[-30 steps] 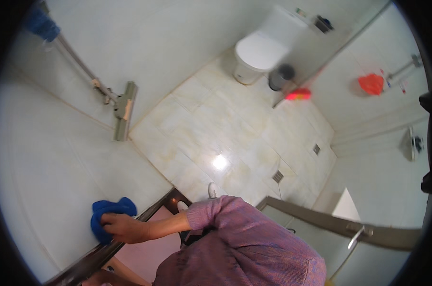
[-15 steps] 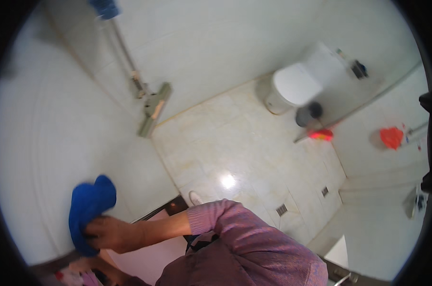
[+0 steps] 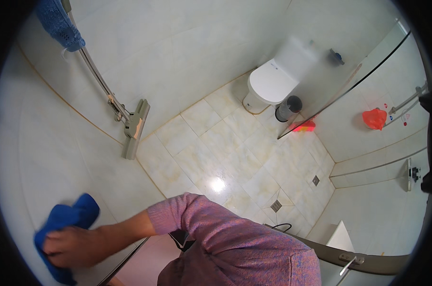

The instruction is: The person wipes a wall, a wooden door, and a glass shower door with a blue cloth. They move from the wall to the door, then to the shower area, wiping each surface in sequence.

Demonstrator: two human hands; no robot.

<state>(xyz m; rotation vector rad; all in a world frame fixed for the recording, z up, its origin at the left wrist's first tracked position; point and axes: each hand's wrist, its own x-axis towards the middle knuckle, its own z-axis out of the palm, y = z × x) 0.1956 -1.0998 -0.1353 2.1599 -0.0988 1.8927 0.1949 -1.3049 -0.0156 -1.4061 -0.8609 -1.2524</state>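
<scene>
My right arm, in a purple knit sleeve, reaches across to the lower left. The right hand (image 3: 75, 247) is closed on a blue cloth (image 3: 66, 217), which lies against the white tiled wall (image 3: 101, 181). Part of the cloth sticks out beyond the fingers, and its lower end hangs under the hand. Of my left arm only a sliver of skin shows at the bottom edge; its hand is out of the picture. A pink surface (image 3: 142, 262) with a dark edge lies below my right forearm.
A squeeze mop (image 3: 135, 128) leans in the left corner with a blue mesh cloth (image 3: 61, 24) near its top. Farther off are a toilet (image 3: 273, 81), a grey bin (image 3: 289, 108), a glass panel (image 3: 349, 90) and a red bag (image 3: 374, 119). Tiled floor (image 3: 216, 143) spreads between.
My right hand and the blue cloth have moved left and downward in the picture. The view has shifted too. My left hand, visible earlier at the lower left, has gone out of sight.
</scene>
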